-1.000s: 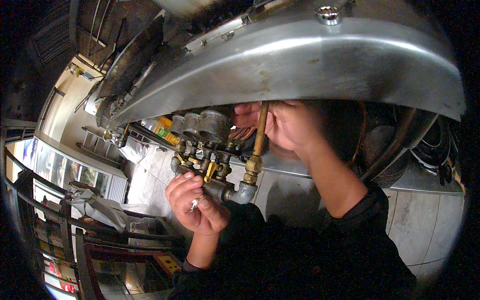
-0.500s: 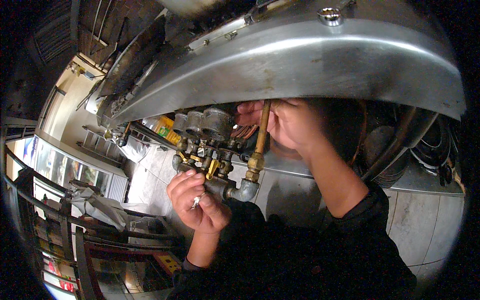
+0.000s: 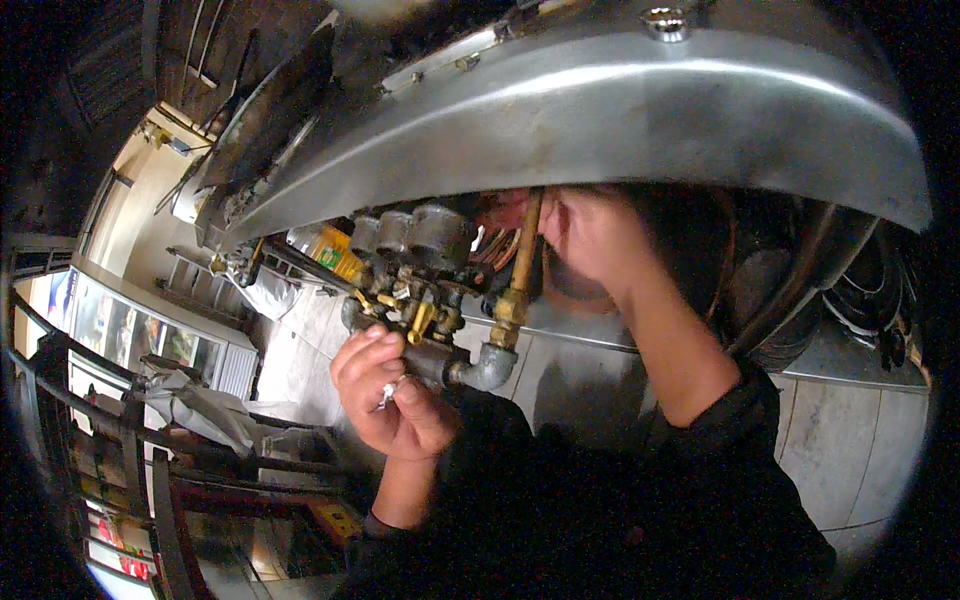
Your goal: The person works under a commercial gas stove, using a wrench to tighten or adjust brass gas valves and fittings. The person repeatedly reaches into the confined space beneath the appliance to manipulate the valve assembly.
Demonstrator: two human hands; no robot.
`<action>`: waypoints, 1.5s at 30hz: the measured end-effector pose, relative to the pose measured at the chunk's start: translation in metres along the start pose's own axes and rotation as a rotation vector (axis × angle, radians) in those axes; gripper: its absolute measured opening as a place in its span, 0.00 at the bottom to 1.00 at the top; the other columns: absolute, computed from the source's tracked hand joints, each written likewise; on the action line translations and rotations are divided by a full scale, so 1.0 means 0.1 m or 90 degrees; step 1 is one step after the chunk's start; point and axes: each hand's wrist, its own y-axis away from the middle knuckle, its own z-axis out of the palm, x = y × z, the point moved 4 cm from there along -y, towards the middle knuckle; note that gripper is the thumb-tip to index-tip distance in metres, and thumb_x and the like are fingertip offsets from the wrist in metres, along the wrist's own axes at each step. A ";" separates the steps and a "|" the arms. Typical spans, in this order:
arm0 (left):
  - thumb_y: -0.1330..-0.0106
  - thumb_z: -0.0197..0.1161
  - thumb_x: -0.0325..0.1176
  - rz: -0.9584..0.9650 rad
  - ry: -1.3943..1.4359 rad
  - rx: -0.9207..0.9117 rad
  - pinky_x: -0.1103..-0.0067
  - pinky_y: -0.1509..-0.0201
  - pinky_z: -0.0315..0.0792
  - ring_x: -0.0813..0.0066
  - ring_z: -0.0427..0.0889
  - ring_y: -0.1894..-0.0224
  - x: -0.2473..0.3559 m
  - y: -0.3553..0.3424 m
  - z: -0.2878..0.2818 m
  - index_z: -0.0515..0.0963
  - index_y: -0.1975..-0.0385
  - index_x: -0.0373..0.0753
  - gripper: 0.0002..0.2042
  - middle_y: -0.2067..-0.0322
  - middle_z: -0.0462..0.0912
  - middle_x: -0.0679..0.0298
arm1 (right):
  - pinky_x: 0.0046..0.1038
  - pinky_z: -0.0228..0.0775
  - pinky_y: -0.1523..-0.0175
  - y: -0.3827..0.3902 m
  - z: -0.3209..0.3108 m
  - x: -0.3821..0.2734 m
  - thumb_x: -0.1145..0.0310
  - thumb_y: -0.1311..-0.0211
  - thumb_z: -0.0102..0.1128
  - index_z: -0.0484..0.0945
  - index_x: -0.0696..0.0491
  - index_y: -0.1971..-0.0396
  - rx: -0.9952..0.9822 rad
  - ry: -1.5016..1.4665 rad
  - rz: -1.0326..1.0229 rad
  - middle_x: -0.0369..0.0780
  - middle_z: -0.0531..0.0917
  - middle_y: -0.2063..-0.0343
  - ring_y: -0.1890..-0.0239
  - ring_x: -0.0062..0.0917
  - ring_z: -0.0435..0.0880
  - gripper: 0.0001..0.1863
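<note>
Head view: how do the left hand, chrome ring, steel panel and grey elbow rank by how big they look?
1. Steel panel
2. Left hand
3. Grey elbow
4. Chrome ring

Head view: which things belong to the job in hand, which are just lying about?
Seemingly in the job:
small white scrap, held in the left hand
dark metal manifold with yellow-handled valves
straight brass-coloured pipe, beside the right hand

Likely just lying about:
yellow container with green label
round black pans, right
grey crumpled sheet, left
</note>
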 end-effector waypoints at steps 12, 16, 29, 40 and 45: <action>0.42 0.61 0.26 -0.397 -0.036 -0.028 0.81 0.68 0.68 0.78 0.72 0.72 -0.38 0.67 -0.26 0.73 0.62 0.33 0.09 0.71 0.76 0.62 | 0.31 0.77 0.60 0.22 0.64 0.24 0.72 0.38 0.51 0.71 0.57 0.62 -0.183 0.391 -0.009 0.40 0.79 0.70 0.65 0.26 0.81 0.07; 0.42 0.61 0.26 -0.472 0.030 0.007 0.85 0.72 0.66 0.83 0.70 0.73 -0.43 0.59 -0.14 0.71 0.65 0.32 0.08 0.73 0.74 0.65 | 0.28 0.72 0.58 0.37 0.68 0.41 0.65 0.44 0.59 0.74 0.56 0.64 -0.161 0.282 -0.071 0.38 0.79 0.70 0.65 0.25 0.79 0.12; 0.53 0.63 0.24 -0.154 -0.084 -0.167 0.71 0.65 0.71 0.56 0.77 0.70 -0.27 0.36 0.09 0.76 0.71 0.36 0.08 0.73 0.77 0.55 | 0.28 0.72 0.65 0.52 0.90 0.39 0.67 0.44 0.60 0.73 0.56 0.69 -0.012 0.138 -0.092 0.37 0.78 0.73 0.69 0.25 0.77 0.09; 0.55 0.60 0.20 -0.163 -0.180 -0.230 0.67 0.66 0.70 0.52 0.76 0.69 -0.33 0.48 0.02 0.75 0.71 0.36 0.10 0.72 0.76 0.54 | 0.28 0.71 0.59 0.43 0.76 0.48 0.71 0.46 0.58 0.68 0.55 0.60 0.010 0.319 -0.099 0.39 0.74 0.63 0.63 0.26 0.76 0.14; 0.52 0.58 0.20 -0.197 -0.145 -0.215 0.69 0.67 0.70 0.53 0.76 0.71 -0.43 0.50 -0.02 0.75 0.71 0.35 0.07 0.74 0.76 0.54 | 0.32 0.74 0.57 0.23 0.62 0.46 0.76 0.48 0.56 0.66 0.56 0.50 -0.158 -0.132 -0.063 0.41 0.73 0.54 0.60 0.29 0.78 0.22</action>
